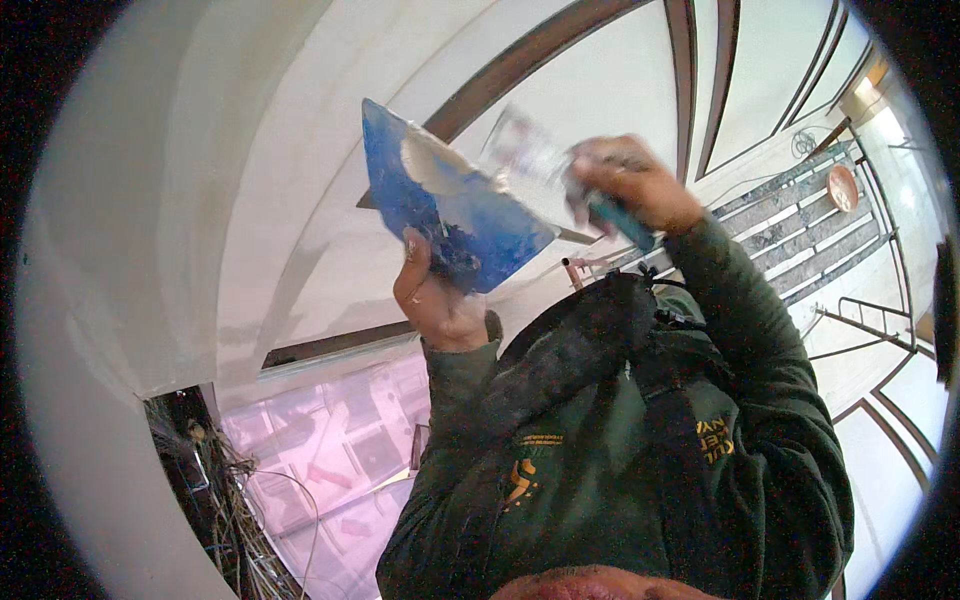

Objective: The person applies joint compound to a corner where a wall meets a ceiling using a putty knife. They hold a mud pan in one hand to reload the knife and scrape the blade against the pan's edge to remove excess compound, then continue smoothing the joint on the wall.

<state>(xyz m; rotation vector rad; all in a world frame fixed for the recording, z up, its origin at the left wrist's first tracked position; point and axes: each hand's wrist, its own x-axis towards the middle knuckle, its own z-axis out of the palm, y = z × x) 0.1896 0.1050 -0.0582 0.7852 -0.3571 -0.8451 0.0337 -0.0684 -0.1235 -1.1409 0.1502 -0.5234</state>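
Note:
My left hand (pixel 440 308) is wrapped round the underside of a blue plasterer's hawk (pixel 490 240), its thumb showing at the near side. The hawk is tilted, and off-white plaster (pixel 435 160) lies along its upper edge. To the right, my right hand (pixel 640 185) is closed on a putty knife with a teal handle (pixel 622 222). Motion smears the knife's pale blade (pixel 520 150), which points toward the hawk's plaster-covered edge. Whether blade and plaster touch, I cannot tell.
White wall panels (pixel 590 100) with dark strips curve across the top. At far right, a slatted scaffold platform (pixel 780 220) bears a reddish bowl (pixel 843 188); a metal frame (pixel 870 318) stands nearby. Bundled wires (pixel 235 500) hang from an opening at lower left, beside pinkish sheeting (pixel 340 430).

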